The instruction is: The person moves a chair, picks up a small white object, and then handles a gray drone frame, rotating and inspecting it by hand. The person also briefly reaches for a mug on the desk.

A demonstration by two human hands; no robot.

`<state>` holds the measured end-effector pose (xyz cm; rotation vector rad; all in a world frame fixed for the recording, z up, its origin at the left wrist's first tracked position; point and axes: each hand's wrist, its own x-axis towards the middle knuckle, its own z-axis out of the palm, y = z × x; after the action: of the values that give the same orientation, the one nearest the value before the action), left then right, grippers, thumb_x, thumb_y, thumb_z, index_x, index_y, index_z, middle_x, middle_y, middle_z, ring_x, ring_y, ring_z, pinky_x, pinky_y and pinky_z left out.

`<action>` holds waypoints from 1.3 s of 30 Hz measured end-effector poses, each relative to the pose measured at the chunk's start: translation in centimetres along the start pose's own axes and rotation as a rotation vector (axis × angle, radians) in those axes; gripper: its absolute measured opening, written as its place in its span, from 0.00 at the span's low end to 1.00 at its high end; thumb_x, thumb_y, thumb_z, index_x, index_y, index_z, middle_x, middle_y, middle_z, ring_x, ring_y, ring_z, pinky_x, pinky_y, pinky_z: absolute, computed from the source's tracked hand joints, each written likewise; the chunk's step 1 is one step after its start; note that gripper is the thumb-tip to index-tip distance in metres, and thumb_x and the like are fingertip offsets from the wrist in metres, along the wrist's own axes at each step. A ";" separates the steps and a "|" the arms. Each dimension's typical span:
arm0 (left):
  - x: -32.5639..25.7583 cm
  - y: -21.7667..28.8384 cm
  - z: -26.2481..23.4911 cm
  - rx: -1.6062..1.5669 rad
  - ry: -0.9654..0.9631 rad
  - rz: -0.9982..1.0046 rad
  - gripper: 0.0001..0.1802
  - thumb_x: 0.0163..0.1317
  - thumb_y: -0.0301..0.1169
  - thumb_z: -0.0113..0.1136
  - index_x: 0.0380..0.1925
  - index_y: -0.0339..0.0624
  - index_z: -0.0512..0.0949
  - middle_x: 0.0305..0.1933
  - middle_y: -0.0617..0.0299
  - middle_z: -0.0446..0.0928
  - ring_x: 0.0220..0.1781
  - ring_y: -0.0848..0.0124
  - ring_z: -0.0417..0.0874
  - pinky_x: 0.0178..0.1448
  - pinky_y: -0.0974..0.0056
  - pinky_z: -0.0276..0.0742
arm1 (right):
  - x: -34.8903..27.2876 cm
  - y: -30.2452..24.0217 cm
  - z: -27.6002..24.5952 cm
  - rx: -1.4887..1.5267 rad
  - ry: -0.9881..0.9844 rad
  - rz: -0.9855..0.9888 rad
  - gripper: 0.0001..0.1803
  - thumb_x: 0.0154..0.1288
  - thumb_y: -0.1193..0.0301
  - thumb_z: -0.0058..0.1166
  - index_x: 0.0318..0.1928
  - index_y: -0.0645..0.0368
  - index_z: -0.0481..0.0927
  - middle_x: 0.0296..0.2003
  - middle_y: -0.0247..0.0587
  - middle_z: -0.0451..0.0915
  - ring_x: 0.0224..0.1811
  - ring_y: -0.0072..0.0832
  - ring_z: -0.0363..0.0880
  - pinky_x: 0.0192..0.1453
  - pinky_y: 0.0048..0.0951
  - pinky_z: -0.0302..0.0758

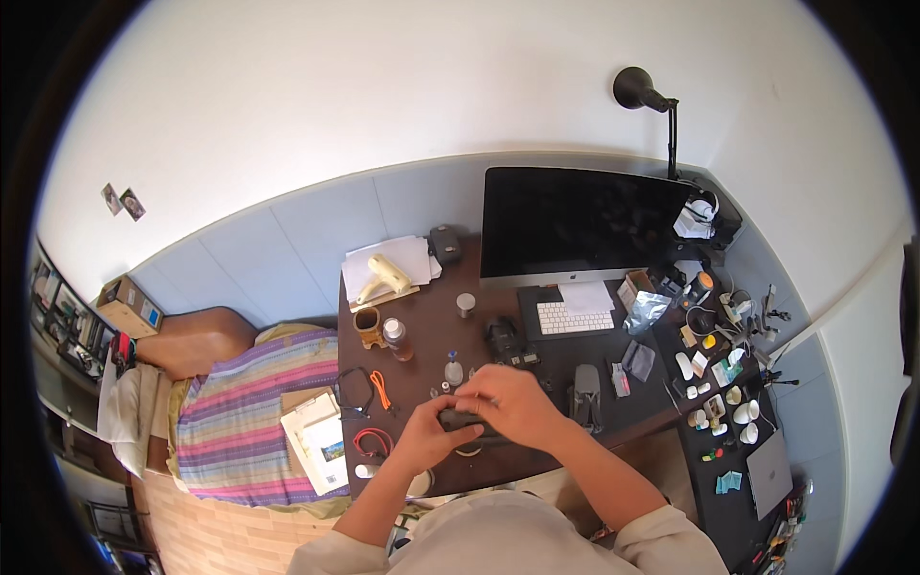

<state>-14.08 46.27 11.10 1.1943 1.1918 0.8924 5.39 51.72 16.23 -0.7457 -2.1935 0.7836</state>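
Both hands meet over the near edge of the brown desk [422, 335]. My left hand [433, 439] is curled round a small dark object [462, 419], whose kind I cannot make out. From above, my right hand [513, 402] reaches over it with bent fingers pinched at its top; what lies between the fingertips is hidden. Just beyond the hands stands a small clear bottle with a blue tip [453, 369]. Farther off lies a black camera [506, 340]. A grey folded drone-like device [585, 398] is to the right of my right hand.
A large monitor [575, 225] and white keyboard [575, 317] stand at the back. Left on the desk are a bottle of brown liquid [398, 340], a brown mug [367, 328], an orange cable [381, 388] and a red cable [374, 441]. Small items crowd the right side.
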 end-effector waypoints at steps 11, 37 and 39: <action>-0.8 0.5 -2.0 -0.459 -0.164 -0.189 0.24 0.60 0.26 0.77 0.55 0.35 0.79 0.48 0.60 0.84 0.47 0.74 0.86 0.52 0.68 0.83 | -0.3 1.7 -3.0 0.148 -0.114 -0.047 0.10 0.60 0.83 0.68 0.42 0.59 0.89 0.41 0.39 0.87 0.41 0.34 0.87 0.46 0.32 0.85; -0.9 -2.1 -0.1 -0.533 0.026 -0.335 0.22 0.62 0.29 0.76 0.54 0.37 0.78 0.48 0.61 0.82 0.46 0.70 0.87 0.48 0.61 0.86 | -12.0 7.8 1.1 0.668 -0.072 0.480 0.50 0.64 0.73 0.71 0.81 0.54 0.55 0.74 0.47 0.66 0.70 0.36 0.72 0.69 0.40 0.76; -1.2 -3.8 0.9 -0.547 0.055 -0.410 0.23 0.63 0.30 0.76 0.54 0.38 0.77 0.48 0.60 0.82 0.42 0.68 0.88 0.43 0.58 0.89 | -14.4 6.8 1.9 0.627 -0.071 0.514 0.64 0.55 0.72 0.79 0.83 0.52 0.47 0.79 0.46 0.57 0.76 0.39 0.66 0.73 0.44 0.73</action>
<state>-13.68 44.22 7.61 0.4667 1.0851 0.8616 14.57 45.66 4.50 -0.9562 -1.6562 1.6717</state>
